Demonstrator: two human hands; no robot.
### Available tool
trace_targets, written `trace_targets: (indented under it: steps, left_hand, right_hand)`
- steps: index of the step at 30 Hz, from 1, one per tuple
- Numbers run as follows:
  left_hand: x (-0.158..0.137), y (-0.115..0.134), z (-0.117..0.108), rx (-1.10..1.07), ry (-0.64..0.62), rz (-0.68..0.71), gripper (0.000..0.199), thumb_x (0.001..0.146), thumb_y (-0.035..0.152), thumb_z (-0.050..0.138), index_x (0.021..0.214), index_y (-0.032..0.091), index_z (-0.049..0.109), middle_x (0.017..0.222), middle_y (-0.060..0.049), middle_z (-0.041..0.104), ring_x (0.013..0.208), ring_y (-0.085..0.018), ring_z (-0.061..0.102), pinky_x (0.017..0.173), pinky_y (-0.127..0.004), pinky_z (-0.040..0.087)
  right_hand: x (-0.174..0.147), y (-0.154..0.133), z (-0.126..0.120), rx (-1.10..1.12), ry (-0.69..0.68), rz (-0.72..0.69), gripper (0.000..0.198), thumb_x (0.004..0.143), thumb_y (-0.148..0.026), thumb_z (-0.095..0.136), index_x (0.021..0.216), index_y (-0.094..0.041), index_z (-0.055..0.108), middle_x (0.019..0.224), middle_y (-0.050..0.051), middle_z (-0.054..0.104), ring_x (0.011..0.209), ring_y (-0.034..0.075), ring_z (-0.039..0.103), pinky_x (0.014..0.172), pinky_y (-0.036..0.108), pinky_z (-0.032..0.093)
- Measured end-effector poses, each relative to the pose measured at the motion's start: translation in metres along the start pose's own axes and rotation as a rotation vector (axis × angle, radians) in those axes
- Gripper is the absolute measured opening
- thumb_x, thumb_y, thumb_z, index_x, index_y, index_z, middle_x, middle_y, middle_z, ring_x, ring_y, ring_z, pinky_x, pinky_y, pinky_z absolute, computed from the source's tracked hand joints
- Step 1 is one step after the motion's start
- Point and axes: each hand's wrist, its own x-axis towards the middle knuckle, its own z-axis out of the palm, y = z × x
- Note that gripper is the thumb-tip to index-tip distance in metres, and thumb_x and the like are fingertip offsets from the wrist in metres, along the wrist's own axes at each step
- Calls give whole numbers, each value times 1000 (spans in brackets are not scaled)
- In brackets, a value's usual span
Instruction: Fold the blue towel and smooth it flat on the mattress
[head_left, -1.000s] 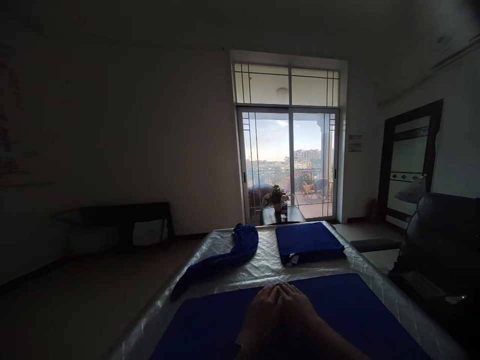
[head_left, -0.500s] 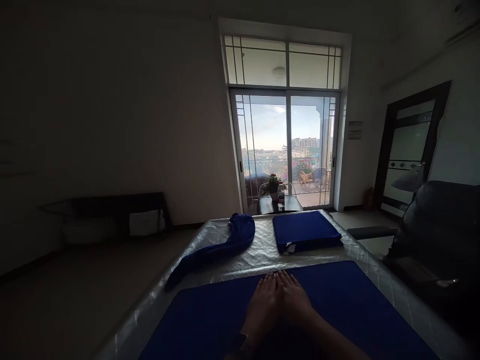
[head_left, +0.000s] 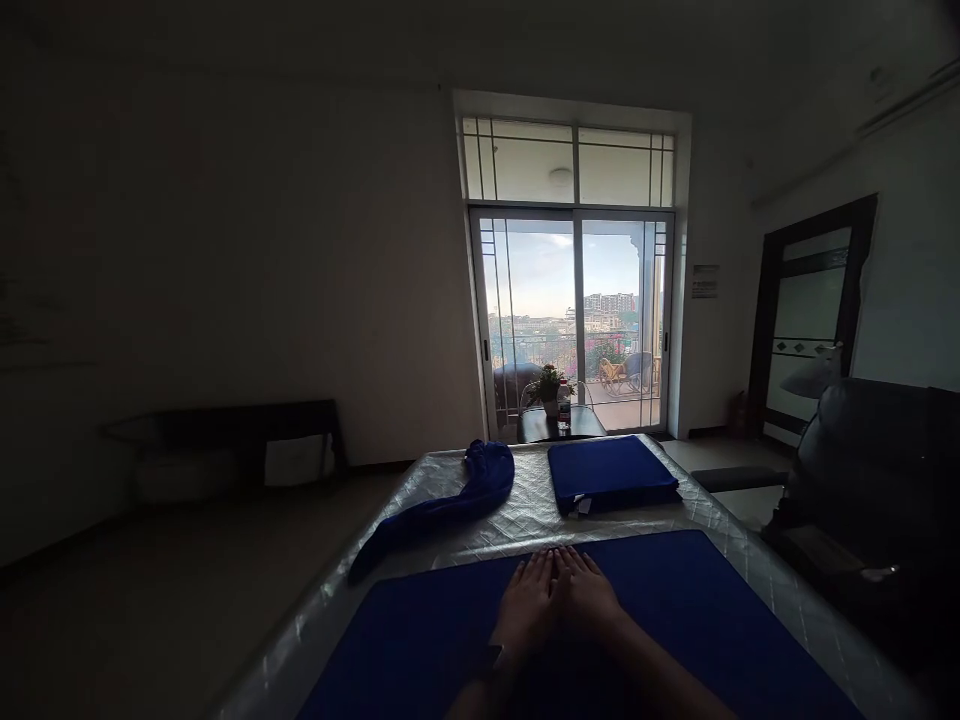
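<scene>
A flat blue cloth (head_left: 420, 640) is spread over the near part of a mattress with a shiny quilted cover (head_left: 450, 540). Near the cloth's far edge, my left hand (head_left: 529, 600) lies flat with its fingers stretched forward. Right beside it rests my right hand (head_left: 589, 597), also flat, and the two touch along the thumbs. Neither holds anything. Beyond them, a folded blue cloth (head_left: 611, 472) with a white tag sits at the far right. To its left lies a bunched, twisted blue cloth (head_left: 480, 485).
Past the mattress's far end stands a small dark table (head_left: 536, 425) with a potted plant (head_left: 550, 388) and a bottle (head_left: 564, 408), before glass sliding doors (head_left: 626, 300). A black chair (head_left: 877, 470) stands at the right. Along the left wall is a low dark rack (head_left: 232, 435).
The camera view has tilted up slightly, so the room sits lower in the picture. My hands stay flat at the same place on the cloth.
</scene>
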Motion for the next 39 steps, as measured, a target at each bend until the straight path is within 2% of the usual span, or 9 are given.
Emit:
trace_targets:
  steps: [9, 14, 20, 25, 32, 39]
  left_hand:
    - [-1, -15, -8, 46, 15, -46, 82, 95, 64, 7, 156, 15, 32, 164, -12, 30, 153, -27, 19, 128, -48, 19]
    - [1, -17, -6, 64, 33, -33, 82, 97, 63, 8, 156, 13, 34, 164, -12, 30, 153, -28, 19, 128, -49, 18]
    - [-5, -29, -12, 90, 27, -49, 82, 97, 64, 9, 156, 11, 32, 164, -13, 27, 153, -28, 19, 127, -48, 21]
    - [-19, -75, -32, 148, 23, -144, 83, 98, 61, 7, 155, 6, 31, 164, -16, 27, 154, -28, 19, 127, -49, 18]
    - [-49, -149, -55, 212, 63, -338, 76, 100, 57, 11, 156, 9, 30, 164, -11, 29, 154, -22, 22, 127, -42, 16]
    - [-70, -218, -67, 204, 183, -457, 71, 100, 55, 17, 153, 12, 38, 162, -12, 33, 151, -25, 29, 121, -44, 27]
  right_hand:
    - [-6, 31, -30, 3, 1, 170, 69, 98, -46, 20, 157, -14, 31, 166, 10, 27, 154, 23, 22, 126, 41, 13]
    - [-6, 37, -33, 5, -5, 183, 72, 97, -48, 20, 156, -8, 30, 165, 13, 28, 154, 24, 22, 126, 43, 13]
    - [-9, 44, -37, -5, -15, 200, 71, 97, -51, 22, 157, -12, 29, 166, 9, 28, 154, 22, 22, 126, 40, 12]
    - [-19, 76, -52, -37, -3, 308, 71, 97, -50, 22, 158, -13, 26, 167, 8, 25, 155, 20, 18, 126, 38, 9]
    - [-33, 134, -71, -105, 27, 479, 65, 99, -43, 26, 158, -16, 28, 167, 7, 28, 155, 16, 17, 124, 31, 10]
    - [-45, 185, -86, -173, 59, 569, 61, 101, -41, 25, 157, -16, 30, 167, 11, 26, 155, 16, 19, 123, 33, 15]
